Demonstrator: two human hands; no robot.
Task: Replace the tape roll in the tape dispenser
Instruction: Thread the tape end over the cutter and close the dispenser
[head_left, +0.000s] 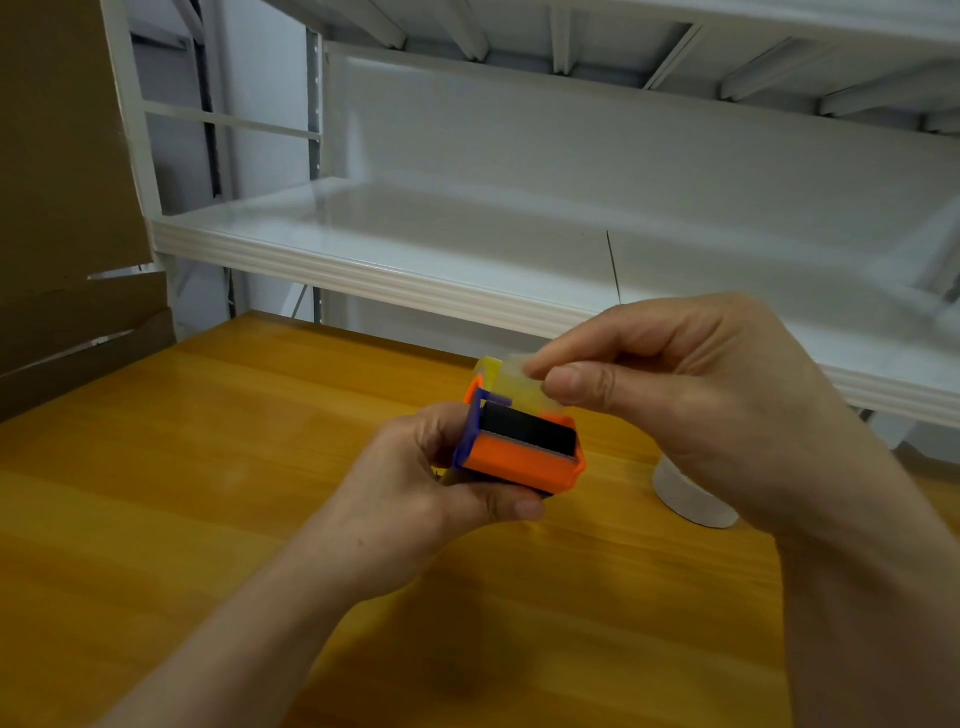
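Observation:
An orange tape dispenser (522, 460) with a purple side piece and a dark roller is held above the wooden table. My left hand (436, 483) grips it from the left and from below. A yellowish clear tape (511, 387) rises out of the dispenser's top. My right hand (670, 384) pinches the free end of that tape between thumb and forefinger, just above and to the right of the dispenser. The roll inside the dispenser is mostly hidden by the orange body.
A white roll-like object (693, 499) stands on the wooden table (208, 493), partly hidden under my right wrist. White metal shelving (415, 280) runs along the far edge. Brown cardboard (62, 208) leans at the left.

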